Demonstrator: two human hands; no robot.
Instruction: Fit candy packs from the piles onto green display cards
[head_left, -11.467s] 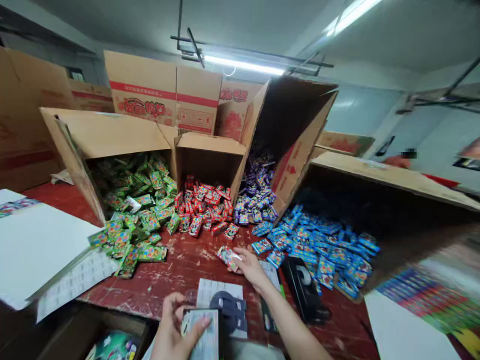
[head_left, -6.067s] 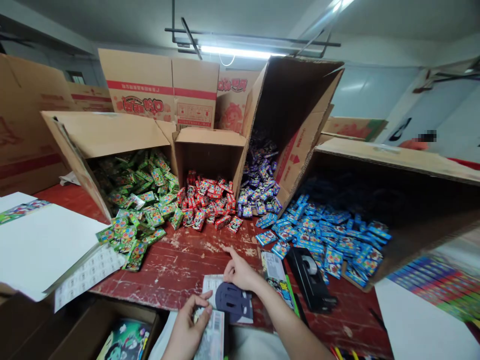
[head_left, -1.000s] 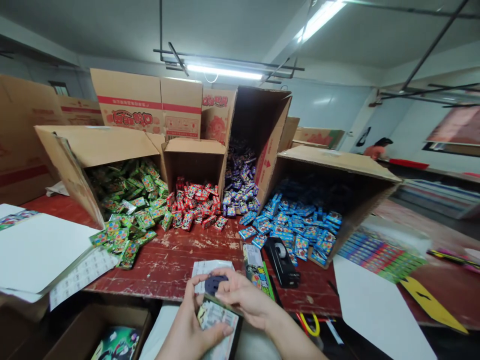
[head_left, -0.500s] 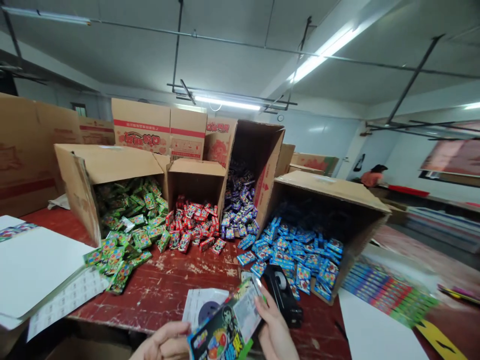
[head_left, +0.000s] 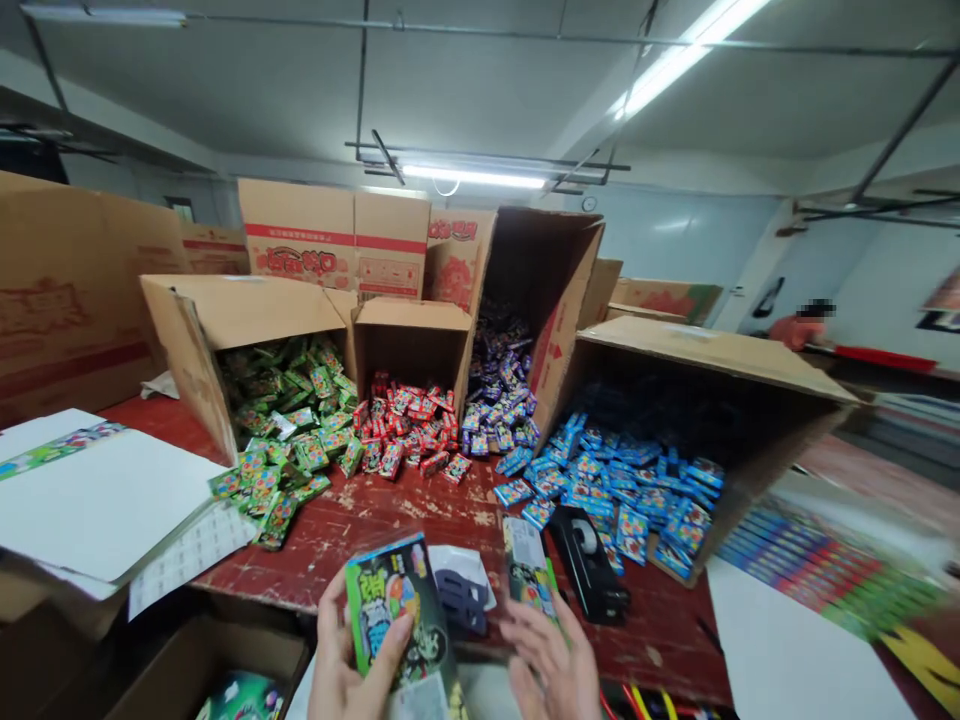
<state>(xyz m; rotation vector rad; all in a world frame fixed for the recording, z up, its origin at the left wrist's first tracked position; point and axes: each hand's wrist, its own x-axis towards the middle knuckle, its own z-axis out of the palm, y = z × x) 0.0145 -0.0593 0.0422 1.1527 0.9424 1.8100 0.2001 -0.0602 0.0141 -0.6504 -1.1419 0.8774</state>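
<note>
My left hand (head_left: 349,640) grips a black and green printed candy packet (head_left: 405,610), thumb across its front, tilted above the table's near edge. To its right, my right hand (head_left: 551,650) has its fingers apart and holds nothing; it is slightly blurred. Its fingertips are at the lower end of a second printed packet (head_left: 526,560) lying on the table; whether they touch it I cannot tell. Between the hands a dark purple flat piece (head_left: 459,600) lies on a white sheet, partly covered. A black tape dispenser (head_left: 589,570) stands right of the second packet.
Tipped cartons spill small green boxes (head_left: 262,490), red boxes (head_left: 409,430), purple boxes (head_left: 499,410) and blue boxes (head_left: 622,490) onto the red table (head_left: 360,510). White card sheets (head_left: 97,500) lie left. Below is an open carton (head_left: 180,670). A person (head_left: 799,330) is at the far right.
The packet both hands held is now in my left hand alone, turned and shifted left. My right hand has come off it, uncovering the second packet. The camera view has shifted.
</note>
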